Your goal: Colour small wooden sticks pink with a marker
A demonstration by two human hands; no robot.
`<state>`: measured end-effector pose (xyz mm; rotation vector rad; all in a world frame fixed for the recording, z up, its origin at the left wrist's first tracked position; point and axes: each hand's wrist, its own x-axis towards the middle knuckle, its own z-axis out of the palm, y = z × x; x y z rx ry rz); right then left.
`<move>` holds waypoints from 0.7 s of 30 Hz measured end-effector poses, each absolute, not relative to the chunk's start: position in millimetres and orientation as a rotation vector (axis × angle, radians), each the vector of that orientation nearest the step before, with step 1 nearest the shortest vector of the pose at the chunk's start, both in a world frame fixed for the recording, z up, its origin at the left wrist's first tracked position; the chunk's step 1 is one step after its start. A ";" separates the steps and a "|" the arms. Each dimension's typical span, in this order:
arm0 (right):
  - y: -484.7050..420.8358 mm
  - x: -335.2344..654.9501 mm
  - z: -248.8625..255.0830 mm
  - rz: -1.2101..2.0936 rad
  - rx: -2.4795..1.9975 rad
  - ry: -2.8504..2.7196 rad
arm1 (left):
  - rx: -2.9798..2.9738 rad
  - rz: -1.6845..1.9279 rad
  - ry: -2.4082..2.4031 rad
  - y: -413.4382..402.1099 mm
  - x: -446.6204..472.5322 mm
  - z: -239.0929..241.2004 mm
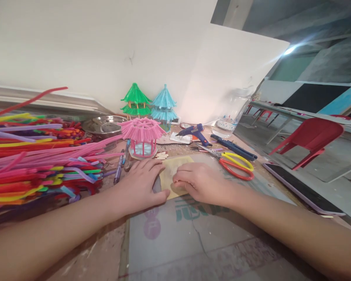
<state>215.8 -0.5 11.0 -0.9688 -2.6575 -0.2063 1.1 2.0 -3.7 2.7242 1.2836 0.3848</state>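
A yellow sheet (177,193) lies on the grey printed board (163,249) in front of me. My left hand (143,179) rests flat over the sheet's left edge, fingers stretched out. Over the sheet's right part, my right hand (197,181) is closed with thumb and fingers pinched; what sits in the pinch is hidden. Just beyond my left hand stands a pink pipe-cleaner pavilion (142,134) on a pale base. Short pale sticks (162,155) lie beside it. A green model tower (135,99) and a light-blue model tower (164,105) stand behind.
Many coloured pipe cleaners (32,156) pile up on the left, near a metal bowl (101,124) and pens (119,168). Toward the right are a glue gun (197,134), scissors (235,164), a dark-blue tool (234,148), a clear plastic container (232,117) and a phone (301,187).
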 end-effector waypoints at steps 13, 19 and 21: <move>0.3 216.7 7.9 -0.384 -0.932 -2.597 | 2.739 0.411 1.290 3.4 0.2 -5.4; 16.7 225.8 3.9 -0.303 -1.090 -2.512 | 2.756 0.433 1.297 3.5 0.3 -5.4; 23.5 227.3 3.8 -0.066 -1.199 -2.312 | 2.748 0.438 1.295 3.9 0.2 -5.6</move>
